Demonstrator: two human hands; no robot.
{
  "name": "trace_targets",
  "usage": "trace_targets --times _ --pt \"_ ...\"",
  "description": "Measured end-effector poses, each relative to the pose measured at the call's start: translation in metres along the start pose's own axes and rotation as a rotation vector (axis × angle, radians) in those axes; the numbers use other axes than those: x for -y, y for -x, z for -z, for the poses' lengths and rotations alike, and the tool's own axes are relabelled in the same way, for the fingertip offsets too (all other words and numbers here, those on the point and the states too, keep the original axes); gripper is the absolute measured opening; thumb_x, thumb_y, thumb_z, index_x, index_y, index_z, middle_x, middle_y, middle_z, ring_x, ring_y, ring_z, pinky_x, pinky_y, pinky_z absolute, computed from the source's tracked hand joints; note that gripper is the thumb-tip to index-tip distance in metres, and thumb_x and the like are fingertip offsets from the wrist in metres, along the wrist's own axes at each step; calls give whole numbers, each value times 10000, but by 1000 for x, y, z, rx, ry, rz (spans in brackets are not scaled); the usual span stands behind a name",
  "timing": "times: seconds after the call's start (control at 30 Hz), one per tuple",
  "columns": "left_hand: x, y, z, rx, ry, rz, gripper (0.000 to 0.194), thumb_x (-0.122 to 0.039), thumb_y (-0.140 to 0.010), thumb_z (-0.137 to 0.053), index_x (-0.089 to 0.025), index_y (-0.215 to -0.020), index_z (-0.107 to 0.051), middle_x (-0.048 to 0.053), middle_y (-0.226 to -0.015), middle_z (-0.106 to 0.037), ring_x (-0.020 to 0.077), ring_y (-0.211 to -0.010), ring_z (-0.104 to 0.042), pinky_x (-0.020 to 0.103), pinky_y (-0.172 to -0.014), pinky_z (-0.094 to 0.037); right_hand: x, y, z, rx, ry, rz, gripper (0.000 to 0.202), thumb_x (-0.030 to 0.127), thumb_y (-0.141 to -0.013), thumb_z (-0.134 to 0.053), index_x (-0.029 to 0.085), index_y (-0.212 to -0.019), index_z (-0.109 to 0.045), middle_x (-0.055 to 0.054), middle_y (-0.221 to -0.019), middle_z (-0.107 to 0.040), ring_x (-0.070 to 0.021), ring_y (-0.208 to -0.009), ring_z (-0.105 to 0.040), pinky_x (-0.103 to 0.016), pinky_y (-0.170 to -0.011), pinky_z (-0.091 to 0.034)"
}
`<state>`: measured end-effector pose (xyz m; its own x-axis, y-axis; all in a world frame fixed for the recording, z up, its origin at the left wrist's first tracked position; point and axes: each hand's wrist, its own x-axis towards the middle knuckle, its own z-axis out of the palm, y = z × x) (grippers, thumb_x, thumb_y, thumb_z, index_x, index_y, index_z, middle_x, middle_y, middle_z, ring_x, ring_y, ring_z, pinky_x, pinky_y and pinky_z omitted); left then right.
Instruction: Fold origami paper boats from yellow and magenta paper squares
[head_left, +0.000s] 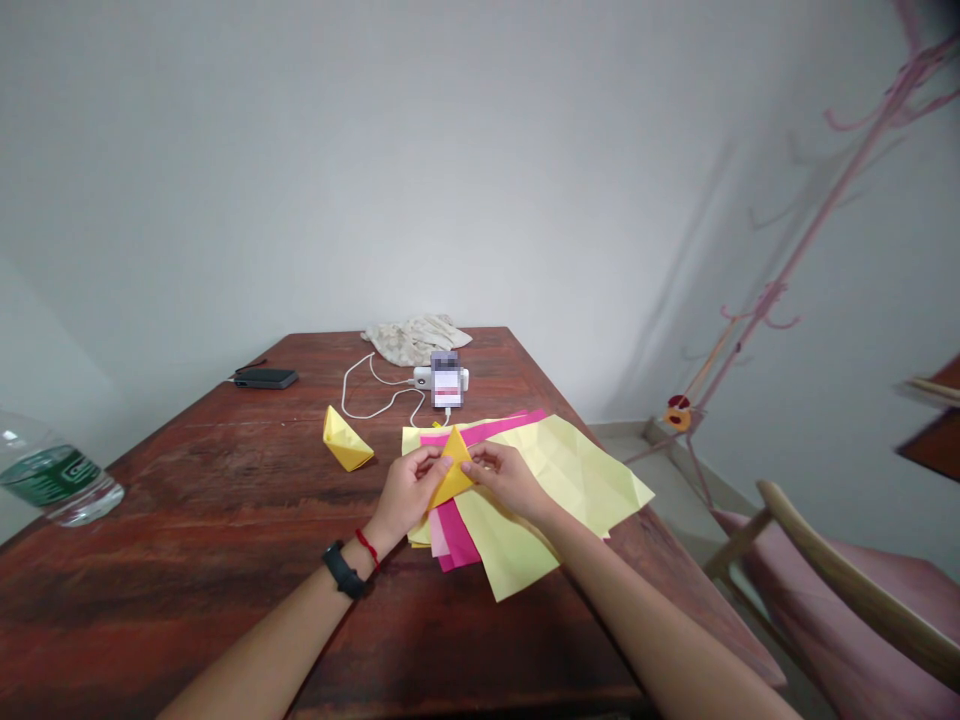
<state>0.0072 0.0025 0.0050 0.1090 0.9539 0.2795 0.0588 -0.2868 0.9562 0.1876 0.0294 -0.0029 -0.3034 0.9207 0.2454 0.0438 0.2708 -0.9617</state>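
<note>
Between my two hands is a folded piece of yellow paper [454, 447], pointed at the top like a triangle. My left hand [409, 490] pinches its left side, thumb on the front face. On the right side, my right hand [510, 480] grips it the same way. Below the hands lies a pile of pale yellow sheets [577, 465], creased and overlapping, with bright pink paper [456, 535] showing among them. A finished-looking yellow paper boat [346, 440] rests on the table to the left of my left hand.
On the wooden table [247, 500], a phone [447, 380] leans on a white device with a cable. A dark power bank [265, 378], a crumpled cloth [416, 338] and a water bottle [56, 470] stand around. Right of the table are a chair [847, 590] and a pink coat rack [817, 220].
</note>
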Motion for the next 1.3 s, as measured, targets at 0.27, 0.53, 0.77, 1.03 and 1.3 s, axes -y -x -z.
trace_targets --times 0.27,0.53,0.77,1.03,1.3 --pt "0 0 -1 5 2 -4 282 -391 -856 -675 -135 -962 -726 106 -949 -772 232 -832 -715 277 -709 -542 -2 0 0 -5 11 14 272 434 -798 -709 169 -855 -689 -63 -839 -710 -187 -741 -635 -315 -697 -500" --pt "1 0 0 -7 -19 -10 273 -386 -854 -676 -138 -956 -728 106 -978 -771 228 -835 -713 271 -699 -538 -3 0 0 -1 16 14 290 460 -803 -705 175 -854 -683 -64 -845 -714 -190 -744 -639 -313 -690 -505" --pt "3 0 0 8 -10 1 298 -406 -856 -676 -136 -973 -723 108 -959 -770 229 -838 -711 274 -706 -541 -2 0 0 1 18 18 303 466 -801 -707 170 -859 -688 -60 -837 -710 -187 -748 -639 -309 -691 -503" --pt "0 0 0 7 -13 -5 319 -429 -846 -683 -138 -968 -729 104 -964 -774 232 -831 -713 278 -701 -548 -3 0 0 6 20 6 314 478 -802 -706 172 -873 -688 -69 -859 -716 -195 -755 -641 -330 -715 -506" --pt "0 0 0 7 -7 -8 312 -423 -847 -682 -142 -970 -733 103 -955 -774 233 -825 -716 283 -701 -550 -3 0 0 7 -4 4 323 487 -789 -713 171 -845 -678 -61 -826 -703 -187 -733 -629 -325 -700 -498"
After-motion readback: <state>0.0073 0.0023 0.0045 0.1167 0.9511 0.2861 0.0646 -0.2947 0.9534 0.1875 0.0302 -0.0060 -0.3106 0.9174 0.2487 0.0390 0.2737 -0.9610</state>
